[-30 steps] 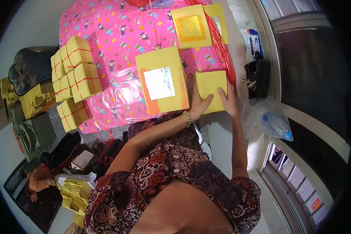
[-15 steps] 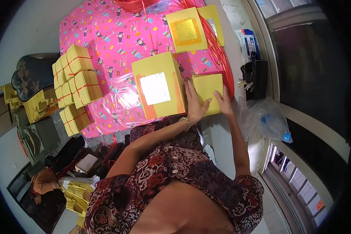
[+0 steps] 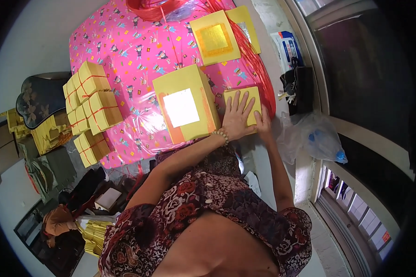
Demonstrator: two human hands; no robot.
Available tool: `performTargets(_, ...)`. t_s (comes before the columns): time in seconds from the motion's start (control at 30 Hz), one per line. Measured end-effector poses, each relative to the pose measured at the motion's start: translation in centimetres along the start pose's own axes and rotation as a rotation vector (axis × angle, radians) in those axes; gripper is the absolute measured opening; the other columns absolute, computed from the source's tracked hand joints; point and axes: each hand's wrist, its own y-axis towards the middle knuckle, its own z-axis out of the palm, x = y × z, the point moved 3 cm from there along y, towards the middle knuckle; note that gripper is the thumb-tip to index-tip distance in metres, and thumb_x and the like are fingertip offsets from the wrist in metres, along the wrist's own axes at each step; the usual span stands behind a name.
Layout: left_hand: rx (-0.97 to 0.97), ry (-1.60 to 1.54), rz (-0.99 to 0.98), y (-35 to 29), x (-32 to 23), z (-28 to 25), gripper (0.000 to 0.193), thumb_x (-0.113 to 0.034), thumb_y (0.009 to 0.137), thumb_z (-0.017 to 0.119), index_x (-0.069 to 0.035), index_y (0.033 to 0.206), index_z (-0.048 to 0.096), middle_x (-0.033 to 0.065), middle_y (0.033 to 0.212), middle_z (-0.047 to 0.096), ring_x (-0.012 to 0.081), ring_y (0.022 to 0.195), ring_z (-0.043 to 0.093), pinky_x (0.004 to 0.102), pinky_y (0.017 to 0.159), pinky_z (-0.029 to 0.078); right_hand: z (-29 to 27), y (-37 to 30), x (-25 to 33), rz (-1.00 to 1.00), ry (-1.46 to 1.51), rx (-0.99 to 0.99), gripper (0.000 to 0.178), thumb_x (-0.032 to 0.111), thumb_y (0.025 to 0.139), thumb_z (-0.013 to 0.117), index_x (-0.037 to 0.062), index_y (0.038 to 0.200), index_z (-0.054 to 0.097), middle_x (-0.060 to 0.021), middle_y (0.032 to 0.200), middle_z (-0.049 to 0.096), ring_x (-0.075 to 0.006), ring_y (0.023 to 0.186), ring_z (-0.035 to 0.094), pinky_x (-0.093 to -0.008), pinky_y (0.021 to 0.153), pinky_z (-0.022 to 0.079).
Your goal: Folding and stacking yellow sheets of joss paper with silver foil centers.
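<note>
A small stack of yellow paper (image 3: 253, 93) lies on the pink table cover near its right edge. My left hand (image 3: 237, 119) rests flat on top of it, fingers spread; a beaded bracelet circles that wrist. At the stack's near right side, my right hand (image 3: 264, 125) grips the edge, its fingers partly hidden along the side. Just to the left stands a larger, thick stack of yellow paper (image 3: 174, 81) with a shiny silver square and orange border on top; neither hand holds it.
Tied yellow paper bundles (image 3: 101, 108) are piled at the table's left. Yellow sheets with a gold square (image 3: 213, 39) lie farther back, beside red plastic strands (image 3: 252, 51). A red coil (image 3: 145, 11) sits at the far edge. A clear plastic bag (image 3: 316, 138) hangs at the right.
My left hand has moved from the small stack's left side onto its top, fingers spread. The right hand stays at the right side, its thumb slightly lower. The view has shifted slightly.
</note>
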Motion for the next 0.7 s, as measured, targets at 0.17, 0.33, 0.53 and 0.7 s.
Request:
performTargets(0.17,-0.01,0.053,-0.006,0.0,0.3,-0.7,0.107,-0.062,0.076,0.069,-0.009,0.156,0.022,0.021,0.161,0.016,0.0453,0.148,0.009,0.0608,0.117,0.012,-0.4,0.7,-0.2,0.05,0.02,0.106,0.048,0.026,0.102,0.051,0.0016,0.142,0.041,-0.0192,0.128,0.055,-0.0275,0.118,0.054,-0.0391,0.099,0.043)
performTargets(0.33,-0.019,0.061,0.0,-0.3,-0.2,-2.3,0.105,-0.063,0.079,0.066,-0.009,0.156,0.021,0.0213,0.161,0.016,0.0442,0.149,0.009,0.0596,0.117,0.013,-0.8,1.1,0.3,-0.012,0.03,0.099,0.049,0.027,0.103,0.052,0.0024,0.144,0.04,-0.018,0.135,0.051,-0.0252,0.117,0.055,-0.0366,0.098,0.045)
performTargets(0.53,-0.068,0.016,0.039,-0.6,-0.5,-4.3,0.1,-0.061,0.082,0.064,-0.007,0.156,0.023,0.0222,0.161,0.017,0.0432,0.149,0.009,0.0561,0.119,0.01,-1.0,1.0,3.9,-0.031,-0.095,0.069,0.05,0.027,0.103,0.052,0.0014,0.144,0.039,-0.0177,0.138,0.049,-0.026,0.119,0.054,-0.0366,0.099,0.044)
performTargets(0.7,-0.18,-0.093,0.07,-1.6,-1.5,-6.3,0.088,-0.05,0.088,0.063,-0.004,0.154,0.026,0.0242,0.158,0.021,0.0444,0.147,0.015,0.0552,0.119,0.016,-1.7,1.5,6.2,-0.208,-0.285,-0.085,0.045,0.027,0.103,0.051,0.0002,0.14,0.046,-0.0184,0.134,0.052,-0.029,0.118,0.055,-0.0389,0.101,0.042)
